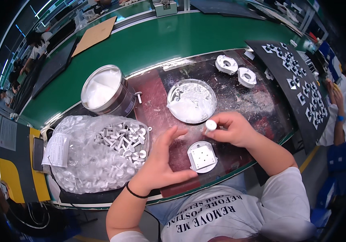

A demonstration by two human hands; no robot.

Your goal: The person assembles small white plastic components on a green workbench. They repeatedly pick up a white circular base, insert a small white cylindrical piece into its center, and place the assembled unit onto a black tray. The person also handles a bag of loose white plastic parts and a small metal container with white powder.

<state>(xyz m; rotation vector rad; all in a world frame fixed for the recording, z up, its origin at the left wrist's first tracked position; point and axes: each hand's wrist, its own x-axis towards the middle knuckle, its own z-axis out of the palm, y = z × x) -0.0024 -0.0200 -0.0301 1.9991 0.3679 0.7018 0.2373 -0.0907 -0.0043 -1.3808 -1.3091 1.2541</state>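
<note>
Between thumb and fingers, my right hand (233, 130) pinches a small white plastic pin with a round flat head (211, 125). My left hand (163, 163) is spread, thumb and fingers apart, with nothing in it. Its thumb tip is close to a white round housing (202, 156) with a square face and small holes, which lies on the worktable. Just beyond my hands stands a round metal dish (209, 115) with white paste in it. To the left, an open clear plastic bag (88, 157) is full of similar grey-white pins.
Behind the bag stands a metal can (120, 101) of white paste, with one pin beside it. Two white ring-shaped parts (226, 64) lie far right. A black board (277, 64) carries several small parts. A green belt (161, 40) runs behind; a co-worker's arm (339, 117) shows at right.
</note>
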